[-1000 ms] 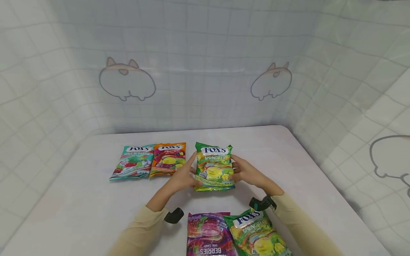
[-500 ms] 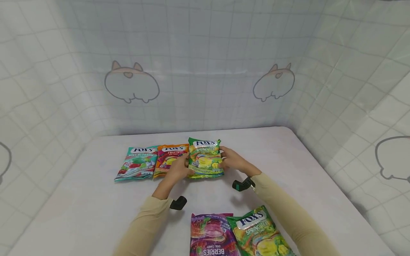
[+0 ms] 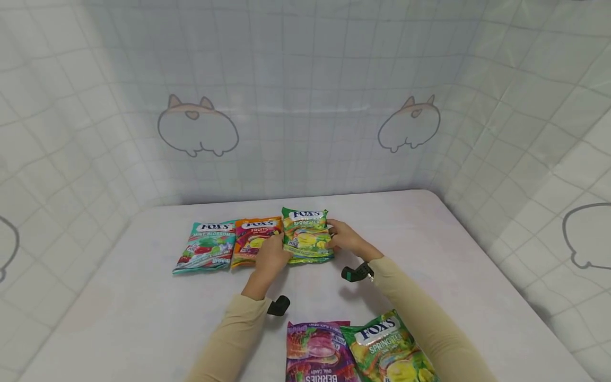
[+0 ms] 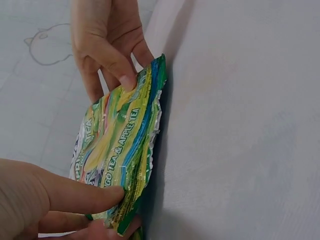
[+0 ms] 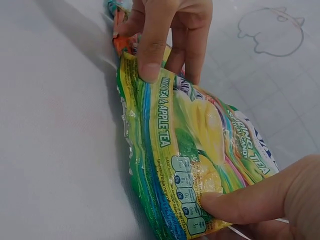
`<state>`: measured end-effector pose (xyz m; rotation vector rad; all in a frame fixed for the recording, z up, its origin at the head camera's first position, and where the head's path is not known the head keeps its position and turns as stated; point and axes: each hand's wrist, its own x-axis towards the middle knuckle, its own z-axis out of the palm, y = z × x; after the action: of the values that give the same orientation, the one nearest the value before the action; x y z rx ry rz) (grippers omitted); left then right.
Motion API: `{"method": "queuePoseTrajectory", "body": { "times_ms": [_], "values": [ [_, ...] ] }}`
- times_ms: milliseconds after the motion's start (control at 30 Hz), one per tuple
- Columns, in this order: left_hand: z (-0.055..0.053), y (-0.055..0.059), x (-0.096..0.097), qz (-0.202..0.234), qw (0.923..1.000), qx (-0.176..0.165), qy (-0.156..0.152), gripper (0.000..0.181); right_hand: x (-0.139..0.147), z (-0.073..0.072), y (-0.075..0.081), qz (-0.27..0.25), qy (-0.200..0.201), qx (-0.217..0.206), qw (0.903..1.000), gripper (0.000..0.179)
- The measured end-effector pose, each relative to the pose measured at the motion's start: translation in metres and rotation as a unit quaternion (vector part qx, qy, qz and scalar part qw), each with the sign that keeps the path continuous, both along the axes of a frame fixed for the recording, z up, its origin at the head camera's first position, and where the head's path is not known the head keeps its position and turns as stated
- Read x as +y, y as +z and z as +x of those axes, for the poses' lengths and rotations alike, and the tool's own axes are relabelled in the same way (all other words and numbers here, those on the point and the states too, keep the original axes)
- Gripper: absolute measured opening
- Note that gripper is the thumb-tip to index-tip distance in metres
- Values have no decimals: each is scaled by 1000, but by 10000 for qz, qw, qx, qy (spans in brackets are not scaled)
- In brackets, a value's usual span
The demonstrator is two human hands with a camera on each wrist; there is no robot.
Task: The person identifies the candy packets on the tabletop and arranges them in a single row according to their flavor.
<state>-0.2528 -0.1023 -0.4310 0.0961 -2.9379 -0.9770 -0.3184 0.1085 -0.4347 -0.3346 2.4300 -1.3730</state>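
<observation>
Both hands hold a green Fox's Spring Tea candy bag [image 3: 306, 237] by its sides at the back of the table. My left hand [image 3: 271, 255] is at its left edge, overlapping the orange Fruits candy bag [image 3: 249, 249] in the head view. My right hand [image 3: 347, 239] grips the right edge. In the left wrist view the left thumb [image 4: 95, 197] presses the printed front, with fingers beneath the bag. The right thumb [image 5: 235, 205] lies on the front in the right wrist view; its other fingers are mostly hidden behind.
A teal Mint Blossom bag [image 3: 208, 246] lies left of the orange one, in the same row. Near the front edge are a purple Berries bag [image 3: 319, 350], upside down, and a second, tilted Spring Tea bag [image 3: 386, 347]. A gridded white curtain [image 3: 305, 106] surrounds the table.
The held Spring Tea bag has moved back and left, against the orange bag, and been lowered toward the table. Over the last half second the left hand has shifted slightly right.
</observation>
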Motion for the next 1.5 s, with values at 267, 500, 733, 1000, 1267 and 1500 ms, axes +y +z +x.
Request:
{"method": "queuePoseTrajectory", "body": {
  "times_ms": [267,500,733,1000,1267,1500],
  "values": [
    [5,3,3,-255,9996,-66,118,54,-1,2,3,349,98,253,9990,76],
    [9,7,3,-490,9987,-124,110,55,-2,3,3,676,78,370,9970,72],
    [7,10,2,-703,9966,-412,-106,58,-4,5,5,1101,173,512,9925,67],
    [6,11,3,-888,9934,-666,-288,58,-3,3,7,1378,636,693,9860,62],
    [9,5,6,-1126,9900,-787,-309,60,-3,5,6,1764,1158,1005,9723,57],
    [10,0,8,-1086,9917,-655,-195,61,-5,14,8,3118,1290,1347,9317,58]
  ]
}}
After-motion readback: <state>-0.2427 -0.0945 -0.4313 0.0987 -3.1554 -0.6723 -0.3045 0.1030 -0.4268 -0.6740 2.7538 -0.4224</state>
